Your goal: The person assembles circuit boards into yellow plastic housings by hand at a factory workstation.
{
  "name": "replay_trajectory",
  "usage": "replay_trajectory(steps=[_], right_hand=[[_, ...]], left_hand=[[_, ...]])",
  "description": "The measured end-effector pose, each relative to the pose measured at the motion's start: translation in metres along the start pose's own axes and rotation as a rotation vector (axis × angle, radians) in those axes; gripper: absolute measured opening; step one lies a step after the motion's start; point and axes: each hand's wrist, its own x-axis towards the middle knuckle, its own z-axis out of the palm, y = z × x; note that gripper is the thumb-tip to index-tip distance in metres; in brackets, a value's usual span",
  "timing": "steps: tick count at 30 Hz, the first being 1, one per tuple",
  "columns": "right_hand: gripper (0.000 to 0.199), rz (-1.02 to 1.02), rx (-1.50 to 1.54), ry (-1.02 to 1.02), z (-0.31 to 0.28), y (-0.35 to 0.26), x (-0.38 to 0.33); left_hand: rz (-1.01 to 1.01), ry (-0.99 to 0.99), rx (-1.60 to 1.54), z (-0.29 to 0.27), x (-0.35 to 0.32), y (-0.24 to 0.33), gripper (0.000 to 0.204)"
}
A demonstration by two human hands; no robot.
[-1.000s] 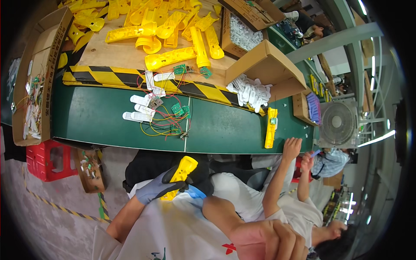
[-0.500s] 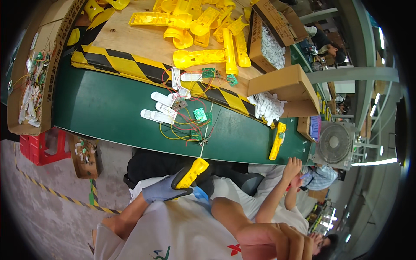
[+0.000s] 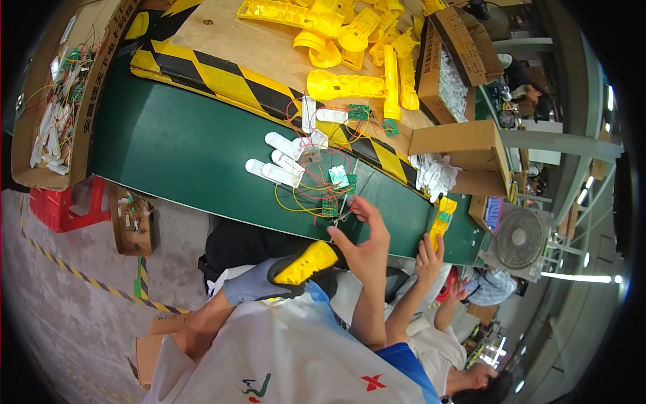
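Note:
My left hand (image 3: 274, 277), in a grey-and-black glove, grips a yellow plastic shell piece (image 3: 307, 263) at the table's near edge. Bare, my right hand (image 3: 363, 239) reaches over that edge with thumb and forefinger apart. Between those fingertips is a thin metal tool (image 3: 342, 217); its kind is unclear, and I see no firm grip on it. Just beyond lie green circuit boards (image 3: 338, 176) with red and yellow wires. White oblong plastic pieces (image 3: 282, 145) lie beside them on the green table (image 3: 175, 141).
Yellow shells (image 3: 346, 86) are piled on a wooden board. A carton (image 3: 464, 145) of white parts stands at the right, and a box of wired parts (image 3: 81, 135) at the left. A co-worker's hand (image 3: 428, 259) touches another yellow shell (image 3: 442, 219). Beyond is a fan (image 3: 518, 236).
My right hand has moved from the lower right up to the metal tool at the table edge. The view has shifted. The co-worker's hand has reached the other yellow shell.

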Motion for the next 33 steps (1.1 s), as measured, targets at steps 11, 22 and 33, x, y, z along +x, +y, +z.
replay_trajectory(steps=[11,22,33], right_hand=[[0.078,-0.147,0.228,0.038,-0.022,-0.021,-0.026],[0.082,-0.419,1.033,-0.328,-0.039,0.02,-0.086],[0.07,0.149,1.031,-0.164,-0.036,0.027,-0.076]], left_hand=[[0.222,0.208,-0.653,0.018,-0.003,-0.019,0.062],[0.388,0.312,-0.556,0.029,0.015,0.043,0.04],[0.365,0.545,0.506,0.035,0.035,0.053,0.046]])
